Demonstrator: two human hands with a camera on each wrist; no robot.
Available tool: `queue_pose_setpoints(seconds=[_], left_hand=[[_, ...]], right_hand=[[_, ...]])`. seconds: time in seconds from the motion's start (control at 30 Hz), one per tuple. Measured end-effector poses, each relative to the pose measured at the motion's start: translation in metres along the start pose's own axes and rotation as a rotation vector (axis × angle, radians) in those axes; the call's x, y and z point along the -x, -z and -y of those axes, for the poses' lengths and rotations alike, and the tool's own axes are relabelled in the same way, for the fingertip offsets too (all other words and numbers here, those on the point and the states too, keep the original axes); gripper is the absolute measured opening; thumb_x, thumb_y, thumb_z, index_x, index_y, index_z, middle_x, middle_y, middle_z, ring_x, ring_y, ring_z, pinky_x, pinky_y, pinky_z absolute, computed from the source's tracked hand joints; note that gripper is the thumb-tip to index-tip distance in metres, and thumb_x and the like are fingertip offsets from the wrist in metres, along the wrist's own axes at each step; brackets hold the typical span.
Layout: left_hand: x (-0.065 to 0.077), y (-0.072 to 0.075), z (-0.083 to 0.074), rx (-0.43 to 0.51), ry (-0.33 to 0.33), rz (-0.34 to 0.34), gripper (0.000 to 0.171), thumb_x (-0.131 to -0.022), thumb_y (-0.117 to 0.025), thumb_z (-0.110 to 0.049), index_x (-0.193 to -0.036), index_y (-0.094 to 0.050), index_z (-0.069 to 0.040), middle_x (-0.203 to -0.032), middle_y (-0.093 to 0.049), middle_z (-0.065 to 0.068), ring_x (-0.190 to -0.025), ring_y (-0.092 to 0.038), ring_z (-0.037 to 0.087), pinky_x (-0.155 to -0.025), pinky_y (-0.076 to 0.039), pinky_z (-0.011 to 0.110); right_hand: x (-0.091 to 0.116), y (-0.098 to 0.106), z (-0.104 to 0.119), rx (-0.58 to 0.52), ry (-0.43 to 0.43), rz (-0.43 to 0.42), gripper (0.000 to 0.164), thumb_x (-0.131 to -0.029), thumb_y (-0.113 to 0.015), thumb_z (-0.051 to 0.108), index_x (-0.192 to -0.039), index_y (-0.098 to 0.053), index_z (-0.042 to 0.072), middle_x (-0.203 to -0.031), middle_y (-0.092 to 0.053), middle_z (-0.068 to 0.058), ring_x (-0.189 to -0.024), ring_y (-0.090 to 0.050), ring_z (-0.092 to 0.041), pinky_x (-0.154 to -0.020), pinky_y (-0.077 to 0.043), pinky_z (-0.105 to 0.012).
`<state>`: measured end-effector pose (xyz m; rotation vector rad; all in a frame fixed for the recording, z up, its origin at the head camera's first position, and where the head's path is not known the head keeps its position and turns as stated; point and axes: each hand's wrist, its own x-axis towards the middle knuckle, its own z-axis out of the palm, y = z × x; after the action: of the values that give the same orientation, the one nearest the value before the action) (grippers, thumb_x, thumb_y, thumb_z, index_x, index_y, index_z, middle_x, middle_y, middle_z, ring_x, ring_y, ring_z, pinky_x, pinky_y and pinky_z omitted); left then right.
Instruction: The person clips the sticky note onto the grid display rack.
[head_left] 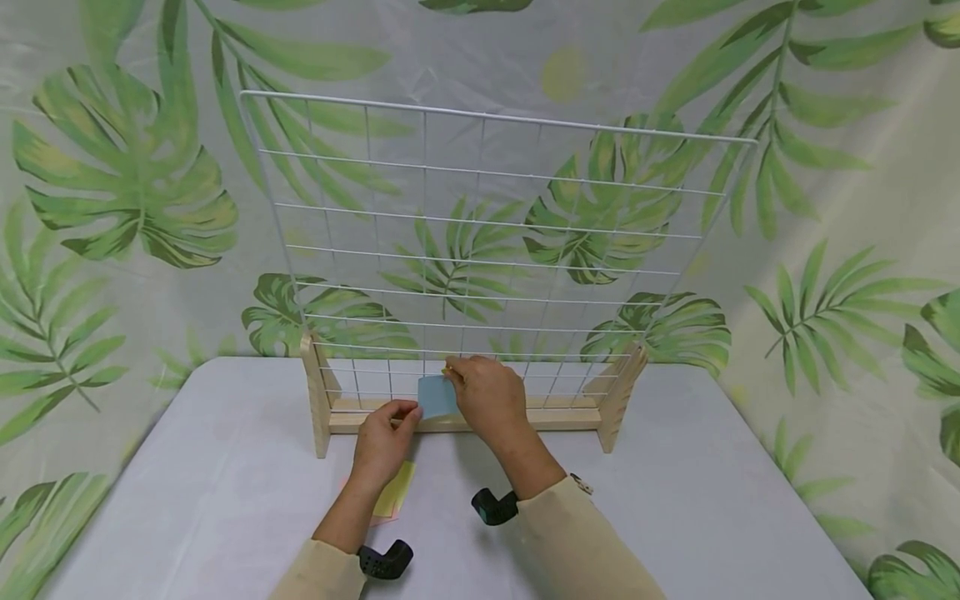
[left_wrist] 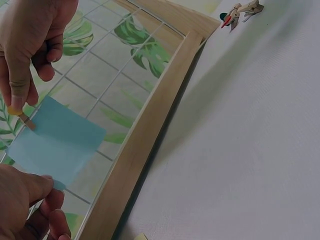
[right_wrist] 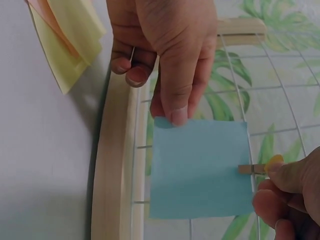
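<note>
A square blue paper note [head_left: 437, 397] lies against the low middle part of a white wire grid [head_left: 480, 218]. My left hand [head_left: 381, 442] pinches the note's edge between thumb and fingertips, seen closely in the right wrist view. At the note's upper edge, my right hand [head_left: 491, 396] pinches a small wooden clothespin [right_wrist: 252, 169] with a yellow ornament [right_wrist: 273, 162] on its end. The clothespin's tip lies over the note's edge, at a grid wire. Its fit on the wire is partly covered by the fingers.
A wooden stand [head_left: 621, 400] holds the grid upright on a white-covered table [head_left: 225, 467]. Yellow and pink paper notes [head_left: 395, 490] lie beneath the left forearm. Several small clothespins [left_wrist: 240, 12] rest beyond the stand's end. Leaf-patterned cloth [head_left: 142, 167] hangs behind.
</note>
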<state>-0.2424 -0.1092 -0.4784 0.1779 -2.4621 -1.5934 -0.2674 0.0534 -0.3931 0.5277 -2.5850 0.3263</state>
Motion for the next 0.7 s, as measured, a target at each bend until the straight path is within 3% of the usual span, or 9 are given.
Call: queue_pose_setpoints(seconds=[0.27, 0.7], left_hand=[[0.0001, -0.0008, -0.0001, -0.005, -0.011, -0.019, 0.019, -0.098, -0.068, -0.022, -0.11, -0.076, -0.01, -0.095, -0.075, 0.009, -0.081, -0.064, 0.014, -0.064, -0.049, 0.023], [-0.0007, 0.0004, -0.0016, 0.026, 0.039, -0.047, 0.027, -0.097, -0.069, -0.025, -0.119, -0.068, -0.01, -0.101, -0.067, 0.01, -0.071, -0.051, 0.014, -0.062, -0.04, 0.026]], right_hand=[[0.0013, 0.001, -0.0028, -0.017, 0.0, -0.005, 0.024, -0.097, -0.071, 0.027, -0.12, -0.076, 0.026, -0.103, -0.079, 0.002, -0.083, -0.075, -0.019, -0.057, -0.056, -0.034], [0.0064, 0.002, -0.0047, -0.042, 0.058, -0.141, 0.017, -0.096, -0.072, 0.025, -0.111, -0.08, 0.023, -0.097, -0.079, 0.003, -0.075, -0.073, -0.013, -0.055, -0.055, -0.029]])
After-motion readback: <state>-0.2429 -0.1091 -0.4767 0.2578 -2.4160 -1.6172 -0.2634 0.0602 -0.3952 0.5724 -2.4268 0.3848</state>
